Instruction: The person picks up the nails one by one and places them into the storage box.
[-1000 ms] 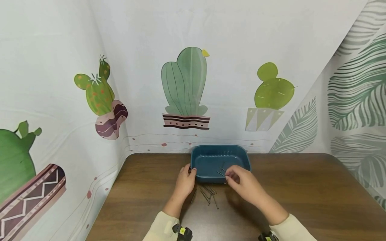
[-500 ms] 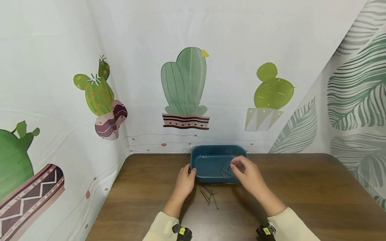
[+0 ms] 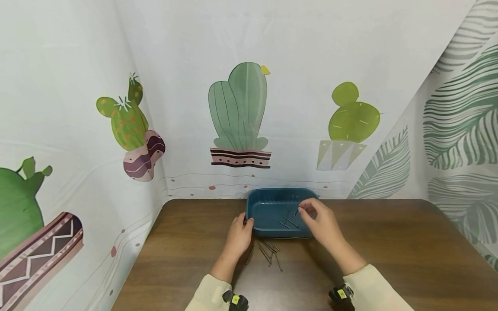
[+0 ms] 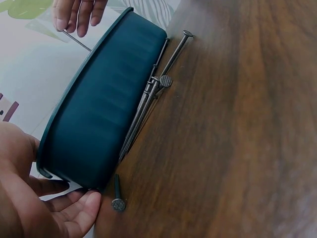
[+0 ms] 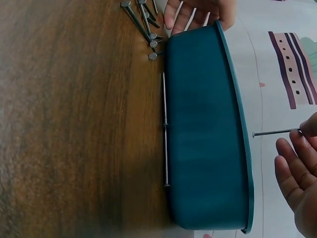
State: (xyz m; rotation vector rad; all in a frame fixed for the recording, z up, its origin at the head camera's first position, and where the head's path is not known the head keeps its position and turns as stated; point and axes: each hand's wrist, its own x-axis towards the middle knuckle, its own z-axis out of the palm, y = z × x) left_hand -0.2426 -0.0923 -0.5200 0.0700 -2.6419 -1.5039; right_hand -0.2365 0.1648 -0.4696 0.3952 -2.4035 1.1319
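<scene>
A dark teal rectangular plastic bin (image 3: 266, 211) stands at the back of the table. My left hand (image 3: 239, 235) grips its left end, thumb at the rim and fingers lower down the wall. Above the bin's right side, my right hand (image 3: 322, 221) pinches a steel nail (image 5: 276, 132) near one end, its head pointing down. Several nails (image 3: 291, 222) lie on the bin floor. More loose nails (image 3: 268, 252) are scattered on the table in front of it, heads at various angles. Two thin nails (image 5: 166, 154) lie end to end along the bin's front base.
The brown wooden table (image 3: 389, 246) extends to both sides of the bin. Behind it hangs a white cloth backdrop (image 3: 295, 108) printed with cacti and leaves, close to the bin's back wall.
My right hand has moved up and right from the bin's front rim to over its right side. One more nail lies in the bin than a second ago. My left hand stays put.
</scene>
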